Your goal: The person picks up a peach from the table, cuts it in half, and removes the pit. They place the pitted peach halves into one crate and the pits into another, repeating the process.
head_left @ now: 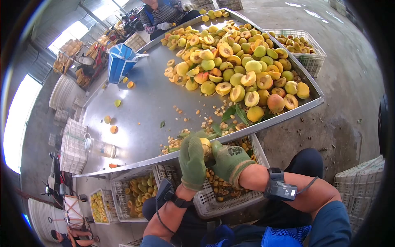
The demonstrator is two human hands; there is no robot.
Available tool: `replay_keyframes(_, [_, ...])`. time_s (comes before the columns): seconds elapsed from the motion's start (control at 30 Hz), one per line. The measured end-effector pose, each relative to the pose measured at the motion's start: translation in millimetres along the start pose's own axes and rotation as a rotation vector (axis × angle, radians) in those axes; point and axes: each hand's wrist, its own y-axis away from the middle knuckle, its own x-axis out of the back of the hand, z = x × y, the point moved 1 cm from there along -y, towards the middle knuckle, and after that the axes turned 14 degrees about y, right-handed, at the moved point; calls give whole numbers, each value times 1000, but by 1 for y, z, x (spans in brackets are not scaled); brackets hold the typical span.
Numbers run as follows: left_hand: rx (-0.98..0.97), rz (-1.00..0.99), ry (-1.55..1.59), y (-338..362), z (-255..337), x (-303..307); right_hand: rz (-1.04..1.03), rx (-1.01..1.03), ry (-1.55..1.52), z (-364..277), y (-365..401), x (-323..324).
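Observation:
Both hands wear green knit gloves and meet just over the near rim of the metal table. A yellow peach sits between them, mostly covered by glove. My left hand wraps it from the left, while my right hand closes on it from the right. Whether a tool is in either hand cannot be made out. Under the hands stands a white crate holding small brown-yellow pieces, likely pits. Beyond the hands, loose pits and green leaves lie on the metal.
A large heap of whole and halved peaches covers the table's far right. A blue bag and a clear plastic jar are on the left. Crates of fruit stand below. Across the table sits another person in gloves.

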Motion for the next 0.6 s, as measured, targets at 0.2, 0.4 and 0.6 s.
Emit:
replay_keyframes(0.2, [134,-120,-74,-5,7,3,64,113,178,13,-6,14])
replay_keyframes(0.4, [121,-135,-56,-3,8,5,-28,70,66,12,-8,6])
replay_keyframes(0.6, [-121,-101,-229,-1,-1,10,-70,-20,-116,1,-4,-4])
